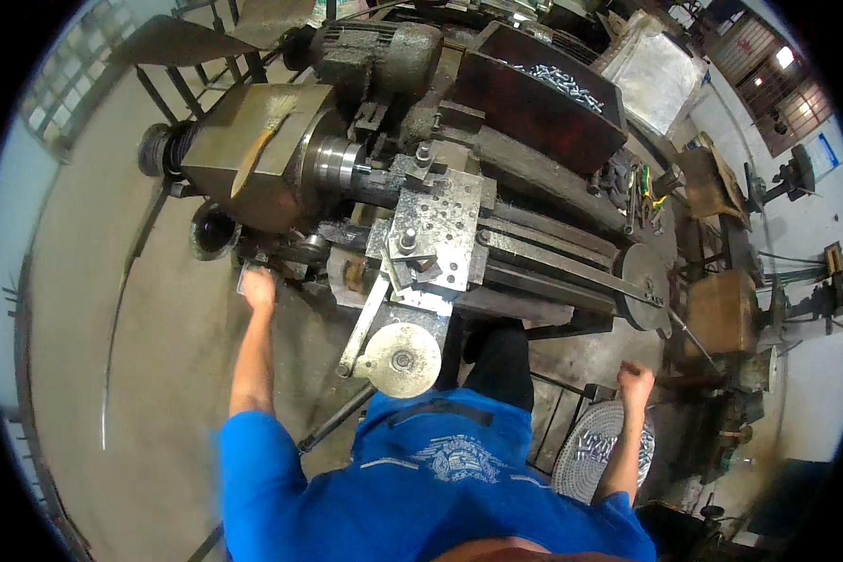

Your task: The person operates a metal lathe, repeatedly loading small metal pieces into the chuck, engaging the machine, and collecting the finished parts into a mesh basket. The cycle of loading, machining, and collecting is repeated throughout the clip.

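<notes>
My left hand (258, 288) reaches to the front of the lathe's headstock (239, 140), low beside a round dark opening. Its fingers are closed around something greyish that I cannot make out. On the right, my right hand (635, 382) is closed in a fist above a round woven basket (571, 471). Small shiny metal pieces (598, 446) lie in that basket, partly behind my forearm. Whatever is in the fist, if anything, is hidden. Between my hands stands the lathe's metal tool carriage (436, 225), with a pale round handwheel (401, 361) at its near end.
A wooden-handled brush (258, 159) lies on the headstock. Behind the lathe bed, a dark bin (534, 103) holds several small metal pieces. A large disc (644, 286) sits at the bed's right end. Hand tools (642, 197) lie beyond it, and other machines line the right wall.
</notes>
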{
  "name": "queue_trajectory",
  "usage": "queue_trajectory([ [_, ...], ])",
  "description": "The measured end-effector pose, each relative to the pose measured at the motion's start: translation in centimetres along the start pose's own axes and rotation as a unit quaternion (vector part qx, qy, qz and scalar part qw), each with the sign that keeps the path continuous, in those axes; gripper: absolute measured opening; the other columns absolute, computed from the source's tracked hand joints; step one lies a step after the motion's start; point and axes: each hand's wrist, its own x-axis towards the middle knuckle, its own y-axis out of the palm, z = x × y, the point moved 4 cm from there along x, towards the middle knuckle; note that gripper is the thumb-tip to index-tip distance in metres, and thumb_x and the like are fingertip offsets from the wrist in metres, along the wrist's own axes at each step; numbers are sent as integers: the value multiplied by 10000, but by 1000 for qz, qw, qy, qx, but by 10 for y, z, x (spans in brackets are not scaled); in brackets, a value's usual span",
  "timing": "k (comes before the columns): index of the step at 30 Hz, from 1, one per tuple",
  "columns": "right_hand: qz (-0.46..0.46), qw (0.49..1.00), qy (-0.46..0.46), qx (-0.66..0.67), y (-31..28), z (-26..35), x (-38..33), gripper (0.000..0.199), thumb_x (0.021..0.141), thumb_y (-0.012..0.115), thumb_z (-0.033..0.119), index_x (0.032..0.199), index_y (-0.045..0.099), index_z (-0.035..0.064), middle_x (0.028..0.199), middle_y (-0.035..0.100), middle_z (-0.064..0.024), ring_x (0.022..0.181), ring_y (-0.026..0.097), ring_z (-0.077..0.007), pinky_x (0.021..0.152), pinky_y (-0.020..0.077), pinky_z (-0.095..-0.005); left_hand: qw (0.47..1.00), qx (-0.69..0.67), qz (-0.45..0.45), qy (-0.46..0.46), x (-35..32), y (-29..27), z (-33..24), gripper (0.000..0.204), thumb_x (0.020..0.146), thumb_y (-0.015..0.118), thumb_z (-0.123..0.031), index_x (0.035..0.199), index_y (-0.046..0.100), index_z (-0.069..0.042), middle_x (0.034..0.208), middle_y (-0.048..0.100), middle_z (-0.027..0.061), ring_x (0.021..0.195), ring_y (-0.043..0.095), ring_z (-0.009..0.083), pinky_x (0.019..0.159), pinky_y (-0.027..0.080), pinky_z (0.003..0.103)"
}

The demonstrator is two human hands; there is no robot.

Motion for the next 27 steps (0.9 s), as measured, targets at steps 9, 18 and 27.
queue_trajectory([
  [9, 98, 931, -309, 168, 5, 307, 101, 377, 646, 602, 103, 1013, 662, 44, 923, 678, -114, 861, 638, -177, 805, 479, -285, 949, 169, 144, 223, 21, -87, -3, 313, 796, 575, -312, 1015, 572, -88, 887, 653, 144, 866, 621, 332, 736, 491, 462],
  [18, 227, 767, -600, -15, 133, 534, 56, 387, 535, 603, 250, 890, 716, 148, 922, 669, -105, 916, 594, -291, 790, 484, -358, 973, 73, -150, 157, 54, -341, 78, 283, 892, 498, -293, 1077, 607, -109, 967, 643, 135, 886, 605, 330, 738, 479, 401],
  [27, 327, 777, -524, -120, 147, 559, 51, 358, 587, 612, 303, 919, 722, 227, 947, 683, -26, 899, 633, -223, 793, 484, -318, 983, 78, -39, -159, -39, -322, 145, 618, 876, 352, -604, 818, 656, -69, 836, 649, 148, 853, 609, 354, 758, 448, 450],
])
